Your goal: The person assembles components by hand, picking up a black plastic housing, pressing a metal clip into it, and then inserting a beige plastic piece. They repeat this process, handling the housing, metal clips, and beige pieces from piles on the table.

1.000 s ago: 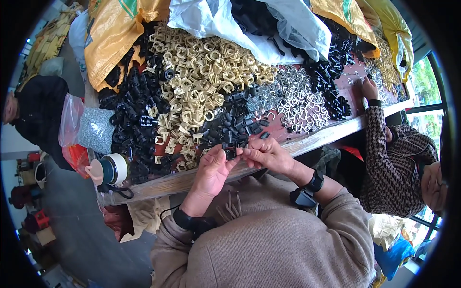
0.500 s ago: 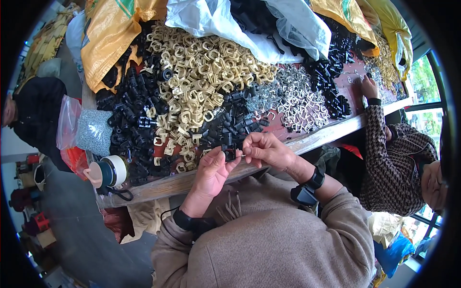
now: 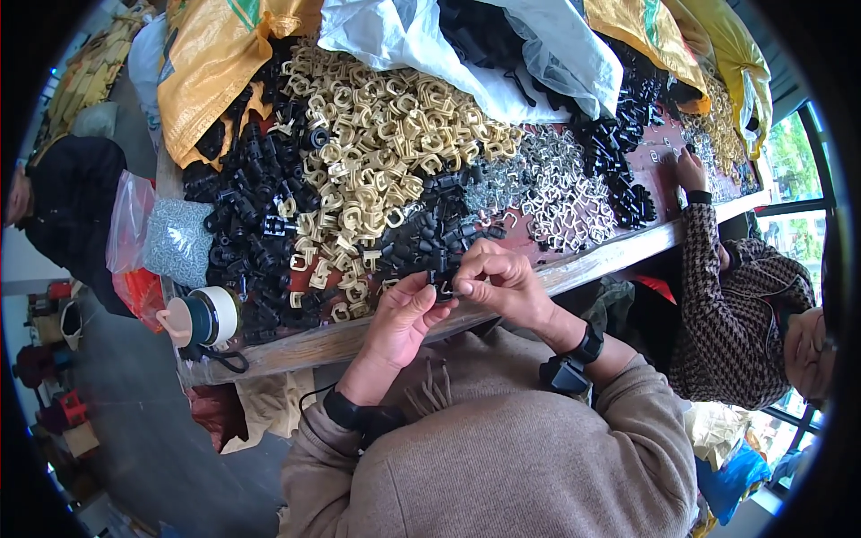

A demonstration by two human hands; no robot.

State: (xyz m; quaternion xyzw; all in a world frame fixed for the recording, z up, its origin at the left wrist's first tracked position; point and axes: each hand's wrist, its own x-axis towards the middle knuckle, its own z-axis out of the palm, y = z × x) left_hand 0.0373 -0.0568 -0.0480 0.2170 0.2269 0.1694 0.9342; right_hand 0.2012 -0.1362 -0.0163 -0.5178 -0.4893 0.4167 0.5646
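Note:
Above the table's front edge, my left hand holds a small black plastic part between thumb and fingers. My right hand is closed in a pinch at the right side of that part. Whatever sits in its fingertips is too small to make out. Right behind my hands lie loose black plastic fittings. Farther back is a big heap of cream plastic clips, and to its right a pile of bent metal clips.
A wooden rail edges the table. At the left stand a cup with a pale lid and a bag of small grey pieces. White sacks and an orange sack lie behind. A co-worker in a checked jacket reaches in at right.
My right fingers have come in closer over the black part, which has tilted in my left hand. The view has shifted slightly.

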